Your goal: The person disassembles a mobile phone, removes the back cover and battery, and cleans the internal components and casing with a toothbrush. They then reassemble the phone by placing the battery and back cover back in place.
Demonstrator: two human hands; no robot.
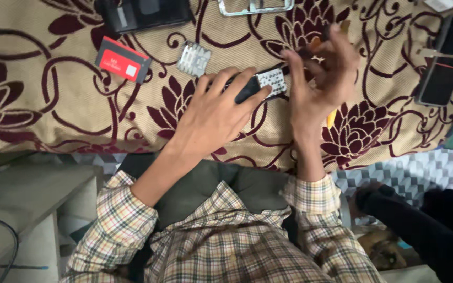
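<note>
Two hands worked over a surface [38,94] covered in a beige cloth with dark red flowers and loops. The left hand [217,112] lay palm down, its fingers closed over the dark end of a small keypad phone [264,84] and pinning it to the cloth. The phone's long axis ran roughly left to right across the view, tilted slightly, with its pale keypad end poking out from under the fingertips toward the right hand [323,73]. That hand was raised just beside the exposed end, palm turned inward, fingers curled around a small dark tool [315,50] with a touch of orange; motion blur made it hard to tell exactly what it was or how tightly it was gripped. So the phone lay directly under the left hand and just to the inner side of the right one, with the left clearly nearer, already touching it.

Further out, a red card-like pack [123,59] and a small silvery keypad sheet [193,58] lay apart from each other beyond the left hand. A dark open case [145,13] sat at the top edge, a clear frame [255,6] next to it, and a black phone [446,60] rested well away at the far right. Both forearms wore checked shirt sleeves.
</note>
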